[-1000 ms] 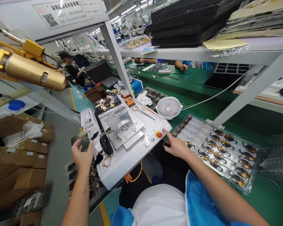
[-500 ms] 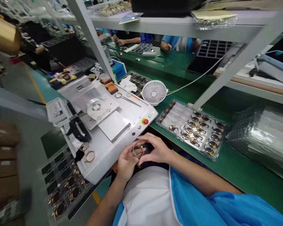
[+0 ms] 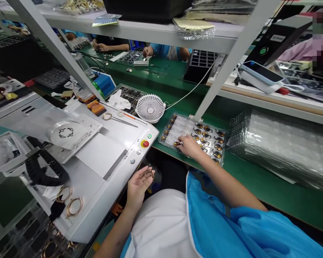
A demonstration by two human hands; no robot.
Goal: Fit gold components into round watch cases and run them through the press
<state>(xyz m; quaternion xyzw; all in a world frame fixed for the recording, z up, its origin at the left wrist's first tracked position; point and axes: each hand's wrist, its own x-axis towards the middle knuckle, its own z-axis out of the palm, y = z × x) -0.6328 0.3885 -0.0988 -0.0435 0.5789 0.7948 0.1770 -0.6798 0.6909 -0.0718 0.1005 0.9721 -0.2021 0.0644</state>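
Observation:
A gold ring-shaped watch case [image 3: 149, 174] is pinched between the fingers and thumb of my left hand [image 3: 137, 184], in front of my body. My right hand [image 3: 190, 146] reaches over a clear plastic tray [image 3: 181, 125]. Its fingertips close on a small round black-and-amber part with a thin tail [image 3: 178, 144] near the tray's front edge; the fingers partly cover it. Several similar round parts [image 3: 204, 134] sit in the right-hand pockets, and more line the tray's left side.
Left of me stands a white machine with a red stop button [image 3: 145, 143]. Two gold rings [image 3: 74, 206] lie on its near corner, tweezers [image 3: 123, 122] farther back. A white fan [image 3: 150, 108] stands behind. Stacked clear trays [image 3: 280, 147] are at right, under a shelf post [image 3: 220, 68].
My right hand has left the watch case and moved out to the tray, onto the lone round part. My left hand keeps the case. The view has turned right.

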